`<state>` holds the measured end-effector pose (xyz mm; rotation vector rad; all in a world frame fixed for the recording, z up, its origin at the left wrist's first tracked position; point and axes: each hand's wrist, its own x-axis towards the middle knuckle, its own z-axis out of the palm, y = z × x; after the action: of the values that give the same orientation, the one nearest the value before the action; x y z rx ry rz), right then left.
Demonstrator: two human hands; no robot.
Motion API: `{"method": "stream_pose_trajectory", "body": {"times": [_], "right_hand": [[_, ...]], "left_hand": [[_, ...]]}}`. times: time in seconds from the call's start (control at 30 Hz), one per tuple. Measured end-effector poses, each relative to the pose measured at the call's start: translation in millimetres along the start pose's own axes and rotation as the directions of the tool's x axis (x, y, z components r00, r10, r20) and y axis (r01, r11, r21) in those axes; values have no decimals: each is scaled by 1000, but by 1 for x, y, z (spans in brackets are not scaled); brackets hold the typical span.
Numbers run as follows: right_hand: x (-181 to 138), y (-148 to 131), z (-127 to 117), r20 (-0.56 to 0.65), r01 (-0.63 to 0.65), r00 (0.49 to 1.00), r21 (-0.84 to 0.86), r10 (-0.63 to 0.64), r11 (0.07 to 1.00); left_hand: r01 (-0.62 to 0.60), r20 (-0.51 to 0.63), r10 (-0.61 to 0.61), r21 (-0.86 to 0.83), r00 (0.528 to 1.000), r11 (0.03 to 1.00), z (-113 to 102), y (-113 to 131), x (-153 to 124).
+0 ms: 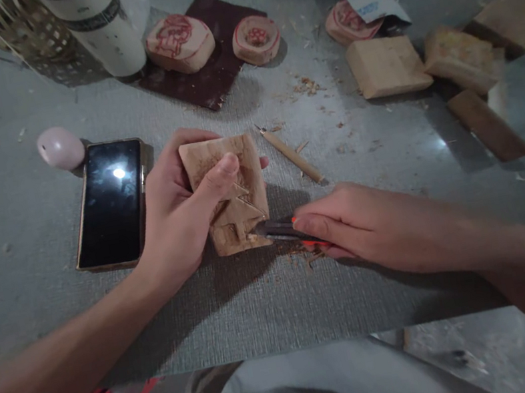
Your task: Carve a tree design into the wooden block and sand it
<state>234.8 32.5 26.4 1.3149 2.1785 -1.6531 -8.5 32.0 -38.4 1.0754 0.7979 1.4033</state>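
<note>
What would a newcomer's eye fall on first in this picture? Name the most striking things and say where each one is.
At the centre, the left hand grips a wooden block with a tree cut into it, while the right hand presses a cutter knife against its lower edge. A dark phone lies just left of them, and red-marked blocks sit on a dark tile farther back.

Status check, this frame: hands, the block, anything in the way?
Left hand grips wooden block, thumb on top. Right hand holds utility knife, blade at block's lower edge. Phone and stick alongside, clear of blade.
</note>
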Motion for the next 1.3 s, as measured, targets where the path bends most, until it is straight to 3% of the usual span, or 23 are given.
{"method": "stream_pose_trajectory", "body": {"times": [0.7,1.03,1.3], "right_hand": [[2,5,2,37,-39,999,86,36,996],[2,4,2,40,-48,998,99,45,994],[2,4,1,42,-36,999,119,31,992]], "left_hand": [[-15,10,14,58,1000,998,1,6,-2],[50,-24,-49,69,999,996,4,12,-5],[-1,-2,1,74,1000,997,2,8,-4]]}}
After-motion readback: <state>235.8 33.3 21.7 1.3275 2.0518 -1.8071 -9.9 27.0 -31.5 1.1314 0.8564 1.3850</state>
